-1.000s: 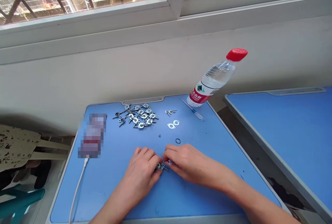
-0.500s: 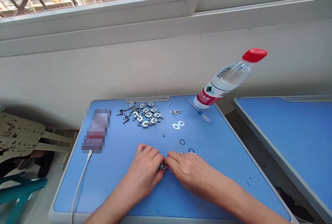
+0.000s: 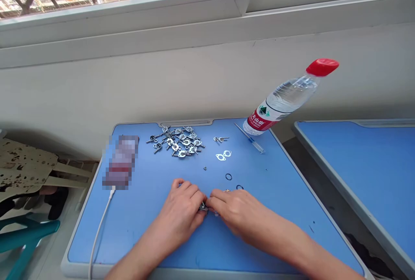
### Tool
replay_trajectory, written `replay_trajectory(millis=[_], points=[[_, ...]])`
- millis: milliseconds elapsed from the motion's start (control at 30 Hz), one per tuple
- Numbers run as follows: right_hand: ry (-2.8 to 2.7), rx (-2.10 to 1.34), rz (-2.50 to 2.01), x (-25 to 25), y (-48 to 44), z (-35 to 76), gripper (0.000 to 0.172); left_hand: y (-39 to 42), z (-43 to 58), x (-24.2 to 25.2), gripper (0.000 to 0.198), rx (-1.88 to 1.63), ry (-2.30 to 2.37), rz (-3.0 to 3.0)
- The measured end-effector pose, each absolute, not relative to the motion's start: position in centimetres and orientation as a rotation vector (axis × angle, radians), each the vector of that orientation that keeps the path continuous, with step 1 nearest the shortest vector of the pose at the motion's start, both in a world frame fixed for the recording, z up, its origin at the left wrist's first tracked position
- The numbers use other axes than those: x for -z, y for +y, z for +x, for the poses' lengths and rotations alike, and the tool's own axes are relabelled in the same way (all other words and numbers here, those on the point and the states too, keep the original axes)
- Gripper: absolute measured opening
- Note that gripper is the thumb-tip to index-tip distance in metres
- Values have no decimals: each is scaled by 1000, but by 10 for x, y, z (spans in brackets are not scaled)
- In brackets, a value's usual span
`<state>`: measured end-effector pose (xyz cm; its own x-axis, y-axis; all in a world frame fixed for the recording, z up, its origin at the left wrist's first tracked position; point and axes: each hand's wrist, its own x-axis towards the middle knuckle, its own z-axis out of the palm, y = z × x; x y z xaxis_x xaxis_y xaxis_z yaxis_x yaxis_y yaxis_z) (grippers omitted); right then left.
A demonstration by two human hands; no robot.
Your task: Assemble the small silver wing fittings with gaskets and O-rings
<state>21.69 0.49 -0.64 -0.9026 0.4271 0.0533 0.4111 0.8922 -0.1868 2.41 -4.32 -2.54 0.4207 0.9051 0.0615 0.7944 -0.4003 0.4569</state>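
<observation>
just below the pile of winged metal fittings (image 3: 175, 143), my left hand (image 3: 181, 204) and right hand (image 3: 231, 206) meet over one small metal fitting (image 3: 203, 206)

the fingers of both hands are closed on that fitting from either side, hiding most of it, and it sits low over the blue desk (image 3: 136, 236). right of the pile lie a separate fitting (image 3: 221, 139), two flat metal washers (image 3: 223, 155) and a clear-handled screwdriver (image 3: 251, 140). nearer my hands and right of the pile are two black rubber o-rings (image 3: 228, 176) and a small brass ring (image 3: 226, 190). farther right, a tilted water bottle (image 3: 282, 100) with a red cap stands at the far edge. left of the pile is a pixelated object (image 3: 121, 162) with a white cable (image 3: 99, 232).
</observation>
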Motion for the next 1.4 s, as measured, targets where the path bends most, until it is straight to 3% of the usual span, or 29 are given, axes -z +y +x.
replay_trajectory(millis=[67,200,333,767,1400], points=[[-2866,-561,-755,-3,9,222,20,-44,24,26,13,-454,1452,2316],[-2570,-1026,-896,-23,18,230,21,-44,23,27,19,-485,1431,2289],[-2347,-1259,-901,-29,25,230,23,-43,23,27,21,-469,1425,2277],[-2306,-1274,-621,-22,26,227,18,-43,24,27,19,-431,1425,2306],[-2344,-1268,-646,-19,23,221,21,-42,24,25,14,-414,1423,2354]])
